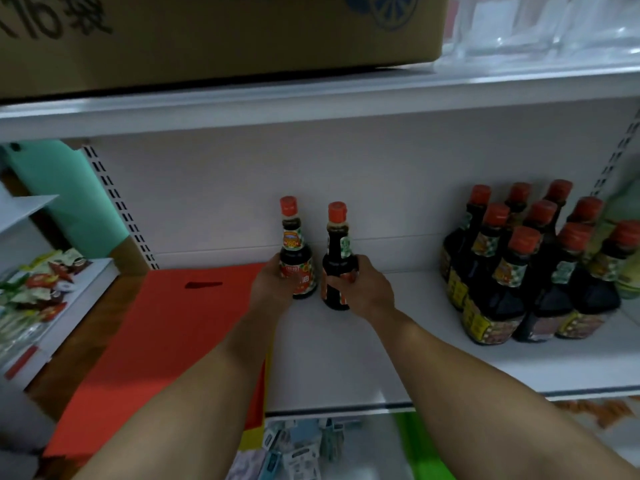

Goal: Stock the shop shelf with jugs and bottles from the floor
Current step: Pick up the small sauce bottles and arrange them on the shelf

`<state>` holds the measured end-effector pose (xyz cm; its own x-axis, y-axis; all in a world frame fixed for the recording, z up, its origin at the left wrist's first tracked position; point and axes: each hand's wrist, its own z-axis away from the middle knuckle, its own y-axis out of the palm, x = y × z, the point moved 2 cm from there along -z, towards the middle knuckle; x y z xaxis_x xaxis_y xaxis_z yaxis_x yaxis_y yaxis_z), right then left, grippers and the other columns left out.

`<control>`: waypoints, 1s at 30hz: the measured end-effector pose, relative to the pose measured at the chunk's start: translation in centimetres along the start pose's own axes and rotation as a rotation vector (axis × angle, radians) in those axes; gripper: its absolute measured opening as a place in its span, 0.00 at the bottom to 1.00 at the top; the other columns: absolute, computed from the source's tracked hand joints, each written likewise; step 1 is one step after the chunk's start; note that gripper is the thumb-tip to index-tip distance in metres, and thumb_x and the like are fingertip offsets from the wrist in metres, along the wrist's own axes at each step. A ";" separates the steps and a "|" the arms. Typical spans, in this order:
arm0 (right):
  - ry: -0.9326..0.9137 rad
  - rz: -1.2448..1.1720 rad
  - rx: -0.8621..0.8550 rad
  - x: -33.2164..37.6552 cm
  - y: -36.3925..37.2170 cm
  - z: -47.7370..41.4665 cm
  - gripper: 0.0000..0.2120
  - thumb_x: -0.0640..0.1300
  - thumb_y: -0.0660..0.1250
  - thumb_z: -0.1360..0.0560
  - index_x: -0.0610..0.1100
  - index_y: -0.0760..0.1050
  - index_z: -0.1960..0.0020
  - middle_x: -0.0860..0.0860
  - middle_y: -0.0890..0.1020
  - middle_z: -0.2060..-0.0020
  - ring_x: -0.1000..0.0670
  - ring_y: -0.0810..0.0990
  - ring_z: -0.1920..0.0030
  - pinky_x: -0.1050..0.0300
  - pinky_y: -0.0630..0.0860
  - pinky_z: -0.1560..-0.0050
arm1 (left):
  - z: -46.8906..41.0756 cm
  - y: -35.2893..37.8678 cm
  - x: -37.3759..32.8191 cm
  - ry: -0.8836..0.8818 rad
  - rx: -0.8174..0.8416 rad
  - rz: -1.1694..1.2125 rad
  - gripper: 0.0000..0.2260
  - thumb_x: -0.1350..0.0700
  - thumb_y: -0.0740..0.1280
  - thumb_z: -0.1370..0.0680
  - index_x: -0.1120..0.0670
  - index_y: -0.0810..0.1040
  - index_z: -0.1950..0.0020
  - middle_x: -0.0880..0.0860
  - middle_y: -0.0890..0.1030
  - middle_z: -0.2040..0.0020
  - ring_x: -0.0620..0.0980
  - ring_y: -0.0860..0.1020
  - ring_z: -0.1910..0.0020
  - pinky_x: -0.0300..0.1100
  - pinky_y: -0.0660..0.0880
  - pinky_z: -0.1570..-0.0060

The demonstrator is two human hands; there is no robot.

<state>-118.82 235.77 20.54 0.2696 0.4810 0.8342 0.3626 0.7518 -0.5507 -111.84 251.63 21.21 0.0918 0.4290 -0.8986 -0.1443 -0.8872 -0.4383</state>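
Two small dark sauce bottles with red caps stand upright side by side on the white shelf (398, 358), near its back wall. My left hand (272, 284) grips the left bottle (294, 251) low on its labelled body. My right hand (363, 289) wraps around the right bottle (337, 251) at its lower half. Both bottles' bases touch or nearly touch the shelf; I cannot tell which. To the right stands a cluster of several larger dark bottles (519, 271) with red caps.
A red flat bag (156, 341) lies on the shelf's left part. A cardboard box (207, 39) sits on the shelf above. Snack packets (38, 282) fill a rack at far left. Small packaged goods (298, 448) lie on the lower shelf.
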 end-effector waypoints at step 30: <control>0.085 -0.059 -0.076 -1.3 0.2 0.9 0.33 0.59 0.64 0.23 0.46 0.61 0.24 0.47 0.71 0.30 0.48 0.71 0.32 0.51 0.69 0.32 | 0.7 -0.2 1.7 -0.006 -0.003 -0.014 0.12 0.54 0.67 0.22 0.52 0.79 0.39 0.53 0.82 0.43 0.50 0.77 0.50 0.41 0.70 0.53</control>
<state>-119.88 235.70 19.41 0.3197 0.3944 0.8615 0.4461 0.7395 -0.5041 -112.31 252.62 19.79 0.0879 0.4428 -0.8923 -0.1396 -0.8814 -0.4512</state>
